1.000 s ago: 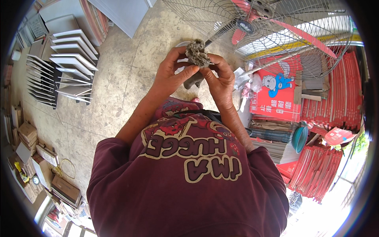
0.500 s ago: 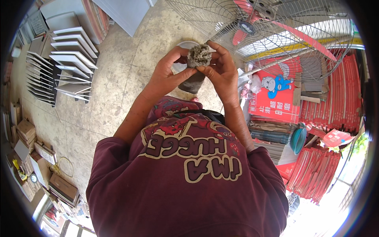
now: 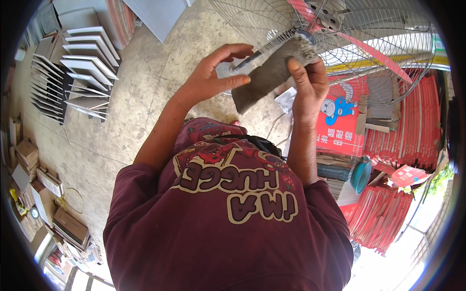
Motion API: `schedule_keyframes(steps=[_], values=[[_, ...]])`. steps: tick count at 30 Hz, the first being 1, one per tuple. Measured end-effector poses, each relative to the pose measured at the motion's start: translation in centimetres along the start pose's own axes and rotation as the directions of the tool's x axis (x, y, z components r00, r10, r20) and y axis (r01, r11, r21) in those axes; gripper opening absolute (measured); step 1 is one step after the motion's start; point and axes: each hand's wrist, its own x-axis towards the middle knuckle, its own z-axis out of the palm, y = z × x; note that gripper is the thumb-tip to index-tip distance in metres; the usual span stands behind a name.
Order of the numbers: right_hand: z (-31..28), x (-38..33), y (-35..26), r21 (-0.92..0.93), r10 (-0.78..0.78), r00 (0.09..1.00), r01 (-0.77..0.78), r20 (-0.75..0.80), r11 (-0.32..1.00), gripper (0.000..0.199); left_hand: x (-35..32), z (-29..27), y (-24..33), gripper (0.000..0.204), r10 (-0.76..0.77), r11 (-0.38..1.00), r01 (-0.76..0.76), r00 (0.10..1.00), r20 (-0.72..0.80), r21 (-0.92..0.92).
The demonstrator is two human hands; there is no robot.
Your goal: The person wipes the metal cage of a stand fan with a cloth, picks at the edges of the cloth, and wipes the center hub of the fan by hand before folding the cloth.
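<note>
A grey, dusty oblong piece (image 3: 270, 72), flat-sided with a rough, crumbly-looking upper end, is held up at a slant. I cannot make out just what it is. My right hand (image 3: 311, 92) grips it near that rough end, thumb laid across its face and fingers behind. To its left, my left hand (image 3: 209, 75) has fingers and thumb apart. The left thumb tip lies by the piece's lower left edge; whether it touches I cannot tell.
A large wire-caged fan (image 3: 335, 39) with red blades stands close beyond my right hand. Red flat cartons (image 3: 403, 116) are stacked at right, near a teal basin (image 3: 360, 177). Racked tile-like panels (image 3: 90, 60) stand at left, boxes (image 3: 73, 228) at lower left.
Both hands held the piece end-on before. Now it is swung round to show its long side; the right hand has moved right with it, and the left hand has come off and opened.
</note>
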Motion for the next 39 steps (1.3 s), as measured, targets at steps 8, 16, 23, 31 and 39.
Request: schedule_keyframes(steps=[8, 16, 23, 31, 39], values=[[0.5, 0.6, -0.3, 0.075, -0.019, 0.997, 0.025, -0.071, 0.997, 0.026, -1.9, 2.8, -3.6, 0.052, -0.308, 0.931, 0.338, 0.93, 0.2, -0.135], [-0.2, 1.3, 0.1, 0.144, 0.09, 0.98, -0.065, -0.178, 0.987, 0.018, -2.2, 1.6, -4.0, 0.038, -0.466, 0.638, 0.659, 0.742, 0.481, -0.399], [1.0, -0.3, 0.5, 0.14, 0.123, 0.988, -0.11, -0.089, 0.984, 0.021, -1.4, 2.4, -3.1, 0.061, -0.246, 0.945, 0.27, 0.958, 0.144, -0.186], [1.7, -2.0, 1.1, -0.081, 0.002, 0.997, 0.004, 0.082, 0.997, 0.036, -0.7, 3.2, -0.3, 0.052, -0.141, 0.952, 0.138, 0.99, 0.008, -0.275], [1.3, -2.9, 0.9, -0.3, 0.015, 0.999, -0.001, 0.045, 0.954, 0.033, -1.8, 4.4, -0.6, 0.035, -0.231, 0.872, 0.248, 0.969, 0.09, -0.422]])
